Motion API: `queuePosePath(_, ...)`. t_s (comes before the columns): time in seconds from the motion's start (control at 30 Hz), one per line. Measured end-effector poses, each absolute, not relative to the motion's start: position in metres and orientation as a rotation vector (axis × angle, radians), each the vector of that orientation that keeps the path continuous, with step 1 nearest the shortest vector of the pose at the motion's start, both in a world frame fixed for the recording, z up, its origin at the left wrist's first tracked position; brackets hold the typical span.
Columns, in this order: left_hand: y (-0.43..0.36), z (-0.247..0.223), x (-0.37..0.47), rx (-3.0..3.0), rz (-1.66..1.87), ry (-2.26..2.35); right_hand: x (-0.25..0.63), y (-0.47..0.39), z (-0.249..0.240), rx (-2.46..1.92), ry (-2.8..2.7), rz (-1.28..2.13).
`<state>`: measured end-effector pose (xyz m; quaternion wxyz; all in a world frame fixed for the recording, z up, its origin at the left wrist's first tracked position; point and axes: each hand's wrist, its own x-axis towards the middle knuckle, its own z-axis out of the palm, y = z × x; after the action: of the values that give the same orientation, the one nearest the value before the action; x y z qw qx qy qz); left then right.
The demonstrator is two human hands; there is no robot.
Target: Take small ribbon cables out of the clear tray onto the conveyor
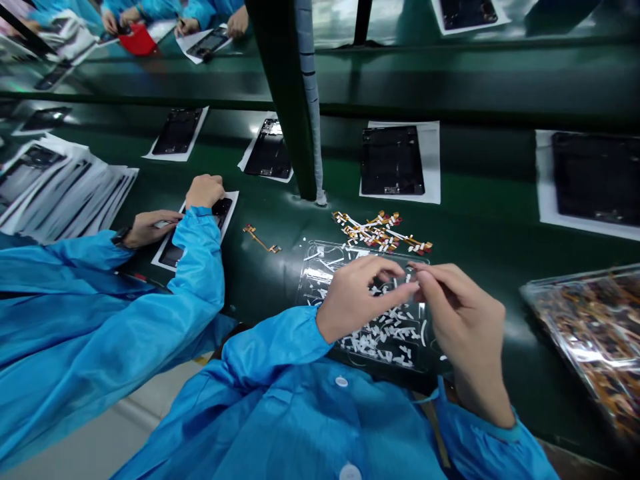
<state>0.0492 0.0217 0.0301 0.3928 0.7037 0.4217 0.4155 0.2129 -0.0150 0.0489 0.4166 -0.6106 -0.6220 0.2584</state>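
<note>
My left hand (367, 293) and my right hand (463, 317) meet at their fingertips above a clear plastic tray (303, 280). The right thumb and forefinger are pinched, with a tiny dark bit showing at their tips. My left hand is curled, its thumb reaching to the right fingertips; what lies between them is too small and hidden to name. White scraps (373, 340) litter the tray. Just behind it is a pile of orange-brown flex cables (377, 232) with white pieces. A single flex cable (262, 239) lies farther left on the green bench.
A clear box of flex cables (595, 333) stands at right. Dark panels on white sheets (393, 160) line the bench behind a green post (287, 100). At left, a co-worker's hands (205, 191) are over another panel, near a stack of white sheets (75, 180).
</note>
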Motion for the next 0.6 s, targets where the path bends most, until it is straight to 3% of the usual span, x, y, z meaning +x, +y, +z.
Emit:
queuePosePath(0.17, 0.033, 0.031, 0.035, 1.512, 1.030, 0.975, 0.213, -0.015, 0.051, -1.472, -1.549, 0.872)
queuePosePath(0.4, 0.021, 0.026, 0.034, 1.715, 1.335, 1.139, 0.200, -0.013, 0.043, -1.595, -1.242, 0.845)
queuePosePath(0.6, 0.017, 0.022, 0.036, 1.758, 1.313, 1.154, 0.193, -0.017, 0.043, -1.524, -1.393, 0.786)
